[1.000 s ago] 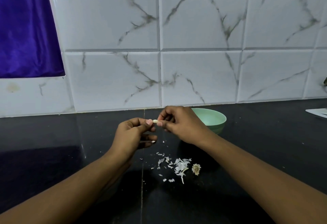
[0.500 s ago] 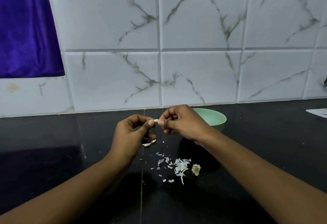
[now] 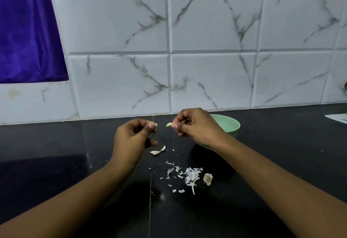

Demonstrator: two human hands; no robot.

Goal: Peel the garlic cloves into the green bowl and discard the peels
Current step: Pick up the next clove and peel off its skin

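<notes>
My right hand (image 3: pixel 197 127) pinches a small pale garlic clove (image 3: pixel 168 124) between thumb and forefinger, above the black counter and just left of the green bowl (image 3: pixel 231 126). The bowl is partly hidden behind that hand, so its inside cannot be seen. My left hand (image 3: pixel 134 136) hovers a short way to the left with its fingers curled, pinching a tiny white bit of peel (image 3: pixel 156 124) at the thumb tip. A curled strip of peel (image 3: pixel 157 151) lies on the counter under the left hand. Several white peel flakes (image 3: pixel 188 176) form a loose heap nearer me.
A dry garlic root end (image 3: pixel 207 179) lies right of the peel heap. The black counter (image 3: pixel 75 162) meets a white marble-look tiled wall (image 3: pixel 206 49). A purple cloth (image 3: pixel 28 31) hangs at the upper left. A white flat object (image 3: pixel 338 118) pokes in at the right edge.
The hands were joined at the clove and have now drawn apart. The clove stays in my right hand, a bit of peel in my left. A peel strip has dropped onto the counter.
</notes>
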